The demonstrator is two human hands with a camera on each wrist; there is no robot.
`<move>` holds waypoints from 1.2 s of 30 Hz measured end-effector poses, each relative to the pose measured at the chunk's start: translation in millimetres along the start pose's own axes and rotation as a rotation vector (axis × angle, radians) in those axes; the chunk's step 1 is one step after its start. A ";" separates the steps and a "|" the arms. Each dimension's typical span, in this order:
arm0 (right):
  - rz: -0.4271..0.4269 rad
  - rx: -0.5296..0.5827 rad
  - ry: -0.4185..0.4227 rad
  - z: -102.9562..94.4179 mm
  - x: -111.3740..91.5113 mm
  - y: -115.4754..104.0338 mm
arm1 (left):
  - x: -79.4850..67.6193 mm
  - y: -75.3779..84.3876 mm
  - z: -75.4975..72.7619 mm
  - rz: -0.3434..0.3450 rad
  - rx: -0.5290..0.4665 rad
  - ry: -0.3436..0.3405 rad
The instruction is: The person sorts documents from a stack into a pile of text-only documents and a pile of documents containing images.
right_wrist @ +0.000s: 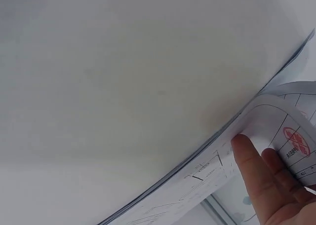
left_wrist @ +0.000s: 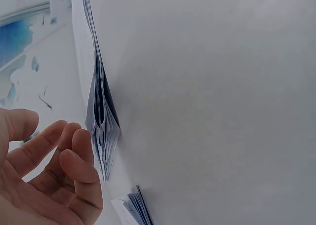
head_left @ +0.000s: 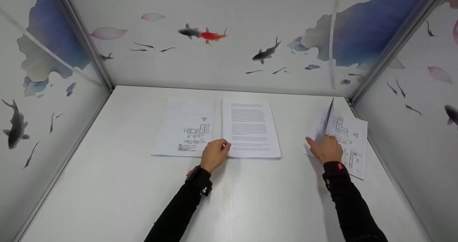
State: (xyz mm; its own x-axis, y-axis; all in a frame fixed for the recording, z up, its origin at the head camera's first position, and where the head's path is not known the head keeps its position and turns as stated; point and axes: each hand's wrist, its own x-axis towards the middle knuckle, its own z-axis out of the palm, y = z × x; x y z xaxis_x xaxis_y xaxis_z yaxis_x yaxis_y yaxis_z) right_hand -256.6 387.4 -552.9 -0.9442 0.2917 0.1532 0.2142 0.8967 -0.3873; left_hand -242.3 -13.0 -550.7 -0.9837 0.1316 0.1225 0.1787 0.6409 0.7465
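Observation:
An open booklet lies mid-table in the head view, with a drawing page (head_left: 196,131) on the left and a page of printed text (head_left: 250,127) on the right. My left hand (head_left: 215,152) rests at its lower edge by the fold. Loosely bent fingers (left_wrist: 81,173) hold nothing beside the fanned paper edges (left_wrist: 102,136) in the left wrist view. Off to the right, my right hand (head_left: 326,149) touches a second booklet of drawings (head_left: 354,138), one sheet (head_left: 328,115) standing raised. In the right wrist view, extended fingers (right_wrist: 254,170) lie against the pages beside a curling, red-stamped sheet (right_wrist: 284,119).
A white table (head_left: 118,184) carries both booklets, with a strip of tabletop between them. White panels (head_left: 229,67) printed with fish and petals enclose the back and both sides. Metal posts (head_left: 390,45) stand at the back corners, and the right booklet lies close to the right panel.

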 end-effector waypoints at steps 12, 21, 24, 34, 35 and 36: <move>-0.205 -0.027 -0.005 5.2 -3.5 5.4 | -1.3 -0.6 2.1 0.015 0.004 -0.004; -0.259 -0.023 0.005 8.2 -11.5 -8.6 | -0.5 1.6 1.8 0.002 0.006 -0.010; -0.251 -0.027 0.049 10.2 -13.3 -12.4 | 0.4 2.8 0.8 -0.003 0.001 -0.014; -0.337 0.001 0.232 9.6 -14.6 -29.7 | 2.4 2.4 -3.1 0.000 -0.003 -0.005; -0.346 -0.006 0.248 8.6 -15.2 -34.4 | 2.2 3.3 -2.9 0.003 -0.004 -0.003; -0.356 -0.006 0.269 8.2 -15.8 -39.3 | 2.0 4.1 -2.8 0.006 -0.003 -0.003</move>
State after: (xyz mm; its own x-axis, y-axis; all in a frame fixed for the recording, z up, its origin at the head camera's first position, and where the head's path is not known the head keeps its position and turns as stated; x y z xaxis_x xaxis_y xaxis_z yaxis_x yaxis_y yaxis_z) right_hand -252.2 344.8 -547.6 -0.8607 0.0396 0.5075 -0.1106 0.9586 -0.2623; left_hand -243.5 -12.2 -545.6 -0.9825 0.1381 0.1251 0.1848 0.6376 0.7479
